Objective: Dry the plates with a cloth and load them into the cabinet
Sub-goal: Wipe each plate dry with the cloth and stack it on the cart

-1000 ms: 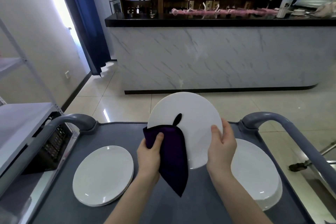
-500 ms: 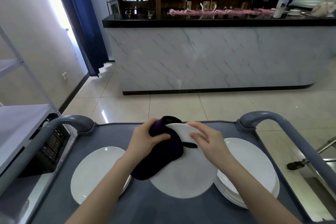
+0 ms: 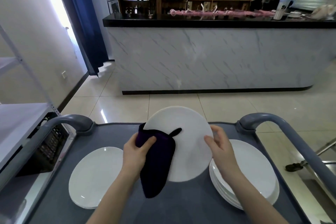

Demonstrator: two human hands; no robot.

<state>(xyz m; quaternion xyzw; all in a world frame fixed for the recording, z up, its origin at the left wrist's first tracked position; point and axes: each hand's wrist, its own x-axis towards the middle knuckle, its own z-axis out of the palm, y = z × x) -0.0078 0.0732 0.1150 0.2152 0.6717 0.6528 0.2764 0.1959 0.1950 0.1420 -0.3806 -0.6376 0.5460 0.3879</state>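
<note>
A white plate (image 3: 189, 143) is held tilted up above the grey cart (image 3: 116, 129). My right hand (image 3: 219, 144) grips its right rim, thumb on the near face. My left hand (image 3: 138, 149) grips a dark purple cloth (image 3: 158, 165) folded over the plate's left rim; most of the cloth hangs down over the plate's lower left. On the cart's left lies a low stack of white plates (image 3: 94, 174). A taller stack of white plates (image 3: 254, 172) sits on the right, partly behind my right forearm.
The cart's grey handles (image 3: 72, 120) curve up at the far corners. A white metal shelf rack (image 3: 20, 120) stands at the left, with a black crate (image 3: 47, 149) beside the cart. A marble-fronted counter (image 3: 218, 56) lies across the tiled floor ahead.
The plate was upright, then dipped low and flat over the cart with the cloth wiped across it; now it is tilted up again, and the cloth sits on its left rim.
</note>
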